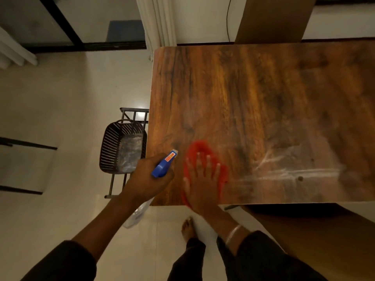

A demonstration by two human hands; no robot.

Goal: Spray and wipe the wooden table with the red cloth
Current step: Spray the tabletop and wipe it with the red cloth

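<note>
A wooden table with dark grain fills the right of the head view. The red cloth lies near its front left corner, pressed flat under my right hand, whose fingers are spread on top of it. My left hand grips a spray bottle by its blue trigger head, nozzle pointing over the table's left edge area. The clear bottle body hangs below my wrist, mostly hidden. Pale wet streaks show on the wood to the right of the cloth.
A dark perforated basket sits on a metal rack beside the table's left edge. A brown panel stands behind the table's far edge, with a curtain to its left. My bare foot is on the pale floor.
</note>
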